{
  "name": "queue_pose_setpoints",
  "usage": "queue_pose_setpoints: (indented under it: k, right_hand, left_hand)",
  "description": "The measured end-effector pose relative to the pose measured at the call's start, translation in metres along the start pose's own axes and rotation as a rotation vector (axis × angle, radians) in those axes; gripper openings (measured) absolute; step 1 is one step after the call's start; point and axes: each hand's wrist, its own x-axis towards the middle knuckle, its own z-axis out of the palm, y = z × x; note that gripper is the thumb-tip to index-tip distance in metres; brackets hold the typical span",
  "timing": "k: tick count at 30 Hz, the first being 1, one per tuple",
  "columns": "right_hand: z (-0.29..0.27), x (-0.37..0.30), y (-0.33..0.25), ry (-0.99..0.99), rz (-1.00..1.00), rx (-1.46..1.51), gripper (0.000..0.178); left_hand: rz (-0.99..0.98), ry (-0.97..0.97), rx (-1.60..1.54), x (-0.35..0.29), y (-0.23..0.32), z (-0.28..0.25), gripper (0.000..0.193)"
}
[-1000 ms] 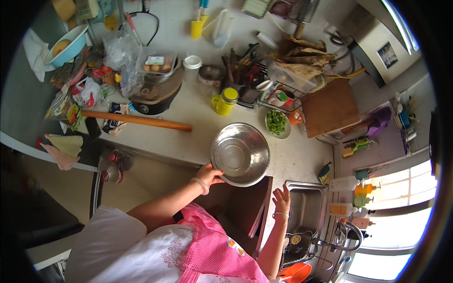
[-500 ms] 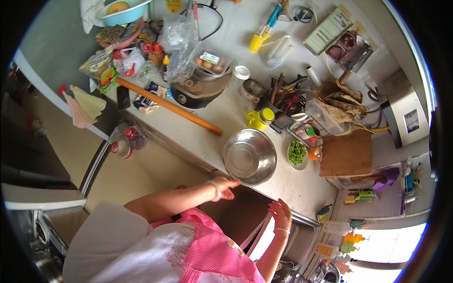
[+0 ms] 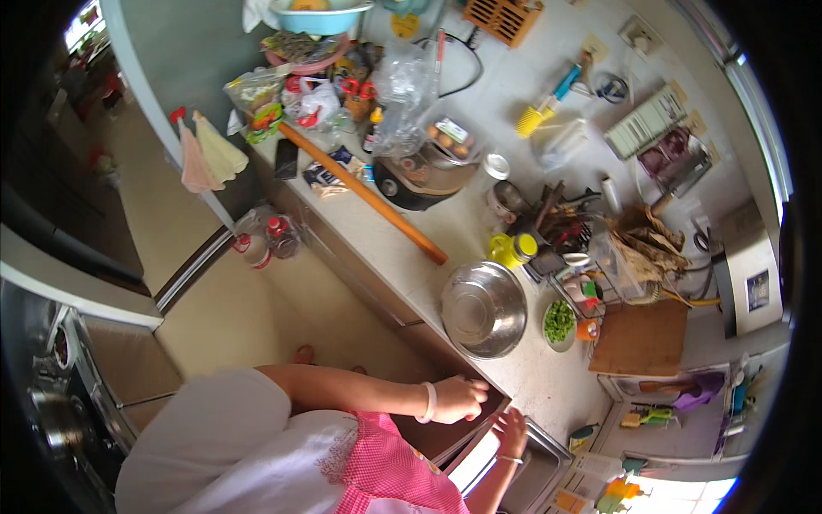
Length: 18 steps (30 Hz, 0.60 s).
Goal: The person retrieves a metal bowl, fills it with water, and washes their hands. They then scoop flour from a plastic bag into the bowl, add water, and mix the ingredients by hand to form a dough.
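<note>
My left hand (image 3: 461, 400), with a light band on its wrist, is over the counter's front edge, in front of a steel mixing bowl (image 3: 485, 310). Its fingers are curled in, and whether they hold anything is hidden. Close by on the right, my right hand (image 3: 512, 433) is raised beside the sink with its fingers stretched apart, holding nothing. The bowl stands upright on the counter, touched by neither hand. To its right sits a white dish of chopped greens (image 3: 559, 324). A yellow-lidded jar (image 3: 515, 250) stands just behind the bowl.
A long wooden rolling pin (image 3: 364, 193) lies along the counter to the left. Behind it are a dark cooker (image 3: 424, 176) and an egg box (image 3: 451, 137). A cutting board (image 3: 640, 337) leans at the right. The sink (image 3: 548, 454) is at the lower right; bottles (image 3: 281, 237) stand on the floor.
My left hand has drawn away from the bowl's rim toward my right hand, and its fingers have curled in. The view has shifted, so the counter's things appear lower and farther right.
</note>
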Motion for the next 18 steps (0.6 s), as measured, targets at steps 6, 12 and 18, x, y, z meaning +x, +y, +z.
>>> queue_pose_setpoints:
  k: [6, 12, 18]
  right_hand:
    - [0.157, 0.063, 0.006, -0.014, 0.278, 0.803, 0.081]
    - [0.223, 0.081, 0.028, 0.146, -0.069, 0.754, 0.028]
    - [0.372, -0.094, 0.069, -0.009, -0.027, 0.585, 0.022]
  left_hand:
    - [-0.234, 0.285, -0.240, -0.148, -0.045, -0.056, 0.010]
    - [-0.777, 0.744, -0.458, -0.405, -0.043, -0.104, 0.013]
    - [-1.192, 1.137, -0.581, -0.633, 0.010, -0.140, 0.017]
